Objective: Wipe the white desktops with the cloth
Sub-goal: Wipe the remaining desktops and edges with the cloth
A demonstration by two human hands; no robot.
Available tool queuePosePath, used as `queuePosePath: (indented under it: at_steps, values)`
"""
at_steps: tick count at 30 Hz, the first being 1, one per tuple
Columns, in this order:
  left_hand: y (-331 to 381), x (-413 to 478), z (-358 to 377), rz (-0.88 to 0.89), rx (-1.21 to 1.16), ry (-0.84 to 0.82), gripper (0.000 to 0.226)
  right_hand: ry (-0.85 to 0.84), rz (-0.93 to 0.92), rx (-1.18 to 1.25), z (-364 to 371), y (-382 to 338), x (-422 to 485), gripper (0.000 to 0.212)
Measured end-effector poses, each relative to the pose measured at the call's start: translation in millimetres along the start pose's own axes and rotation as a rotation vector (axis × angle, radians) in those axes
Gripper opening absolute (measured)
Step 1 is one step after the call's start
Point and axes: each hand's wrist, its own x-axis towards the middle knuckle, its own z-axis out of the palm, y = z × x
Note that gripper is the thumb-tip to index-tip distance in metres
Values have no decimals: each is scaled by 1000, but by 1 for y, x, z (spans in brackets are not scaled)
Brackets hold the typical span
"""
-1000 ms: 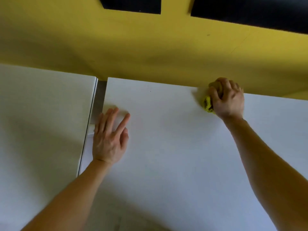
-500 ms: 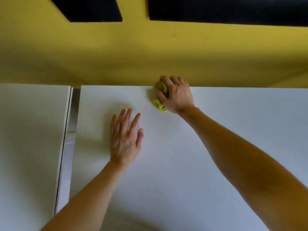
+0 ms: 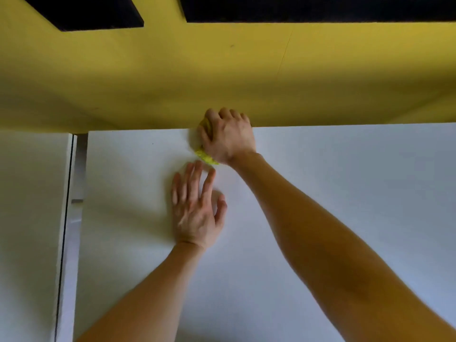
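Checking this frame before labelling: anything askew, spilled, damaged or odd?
Nothing spilled or broken. The right hand grips the yellow cloth at the back edge of the desktop; the left hand rests flat on it. Only oddities: a tiny dark speck on the desktop, a small mark on the yellow partition.

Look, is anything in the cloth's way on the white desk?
Only the left hand, flat on the desktop just nearer than the cloth the right hand grips. Leftward along the yellow wall, nothing visible.
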Motion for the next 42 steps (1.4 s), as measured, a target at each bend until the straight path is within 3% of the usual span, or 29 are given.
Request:
queuePosePath:
  at_steps: [2, 5, 9, 11, 14, 18, 20, 24, 27, 29, 32, 37, 39, 42]
  values:
    - [0, -1, -1, 4, 16, 7, 59, -24, -76, 70, 4, -11, 4, 42]
    - [0, -2, -2, 8, 17, 11, 60, -9, -124, 139, -10, 52, -12, 44]
    - [0, -1, -4, 9, 5, 21, 59, 74, 74, 72, -54, 180, -55, 42]
    - [0, -1, -4, 4, 7, 24, 60, 131, 184, 9, -63, 202, -64, 41]
    - [0, -1, -6, 2, 5, 8, 61, 146, 242, -74, -36, 143, -49, 42]
    - [0, 2, -7, 0, 28, 1, 62, -26, -89, -6, 7, 9, 2, 45]
    - [4, 2, -7, -13, 32, 12, 62, -83, -171, 56, 9, -11, 12, 45]
    - [2, 2, -6, -9, 29, 8, 62, 7, -166, 153, -11, 85, -16, 50]
    - [3, 1, -7, -7, 23, 9, 61, 86, 31, 71, -48, 196, -52, 45]
    - [3, 1, -5, -4, 18, 19, 60, 139, 188, 24, -64, 225, -64, 46]
    - [4, -1, -5, -7, 21, 15, 60, 166, 319, -78, -40, 171, -55, 48]
    - [4, 0, -4, -10, 48, 19, 59, 108, 6, 66, 11, -5, -6, 51]
    - [6, -1, -4, -13, 63, 20, 59, 75, -24, 135, 14, -23, 2, 55]
    - [4, 0, -4, -6, 58, 16, 62, 55, -107, 238, 9, 20, -3, 49]
